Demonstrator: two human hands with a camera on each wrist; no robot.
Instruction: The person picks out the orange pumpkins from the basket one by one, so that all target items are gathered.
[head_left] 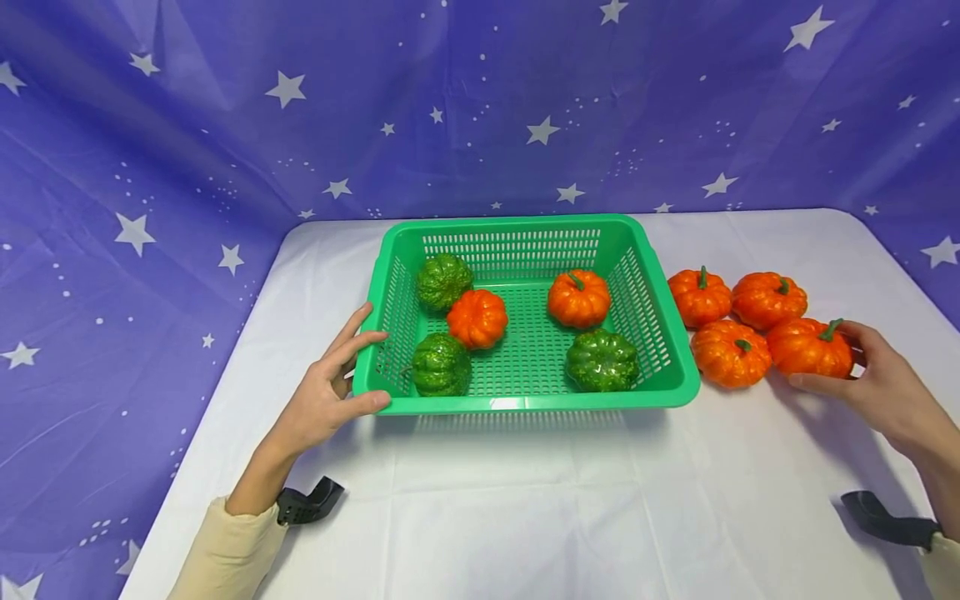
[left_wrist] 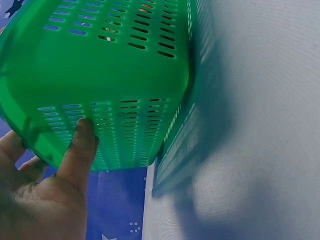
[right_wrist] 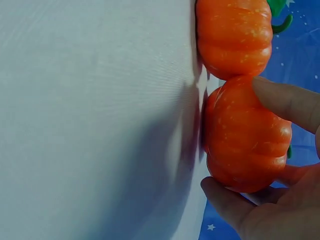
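Observation:
A green plastic basket (head_left: 525,407) stands on the white-covered table. My left hand (head_left: 330,392) grips its near left corner, with digits over the rim and one against the slotted outer wall (left_wrist: 115,130). Inside lie two orange pumpkins (head_left: 579,298) and three mottled green pumpkins (head_left: 602,361). To the right of the basket, several orange pumpkins (head_left: 731,354) sit in a close group. My right hand (head_left: 881,379) holds the nearest-right orange pumpkin (head_left: 808,348) between thumb and fingers. In the right wrist view that pumpkin (right_wrist: 245,135) touches a neighbouring one (right_wrist: 235,37).
A white cloth (head_left: 525,517) covers the table, stretching in front of the basket. A purple-blue curtain with white stars (head_left: 480,108) hangs behind and along both sides. Black wrist mounts (head_left: 307,502) sit on both forearms.

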